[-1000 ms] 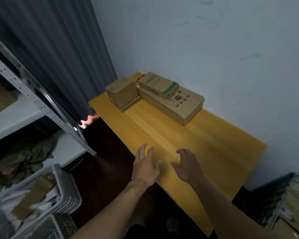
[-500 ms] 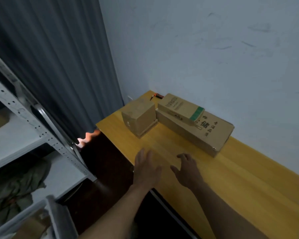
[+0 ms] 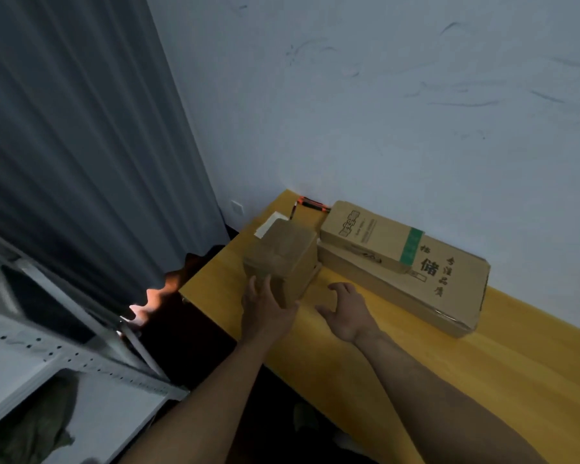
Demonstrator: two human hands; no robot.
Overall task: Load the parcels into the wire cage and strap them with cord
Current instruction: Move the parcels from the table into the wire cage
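Three cardboard parcels sit at the far end of a yellow wooden table [image 3: 449,370]. A small cube-shaped box [image 3: 283,254] stands nearest me. A long flat box with black characters [image 3: 446,283] lies along the wall, and a slimmer box with a green band [image 3: 369,234] lies on top of it. My left hand [image 3: 265,309] reaches with straight fingers to the cube box's near left corner; whether it touches is unclear. My right hand [image 3: 345,309] hovers over the table just right of that box, fingers spread and slightly bent, holding nothing. An orange and black cord [image 3: 307,204] lies behind the boxes. No wire cage is in view.
A white metal shelf rack [image 3: 81,356] stands at the left with a greenish cloth [image 3: 37,433] on its lower board. A dark curtain [image 3: 81,145] hangs behind it. A plain wall backs the table. A white paper slip [image 3: 268,224] lies behind the cube box.
The view has moved closer to the boxes and tilted up; the white baskets have dropped out of view. Both hands have advanced from the table's near edge to the cube box.
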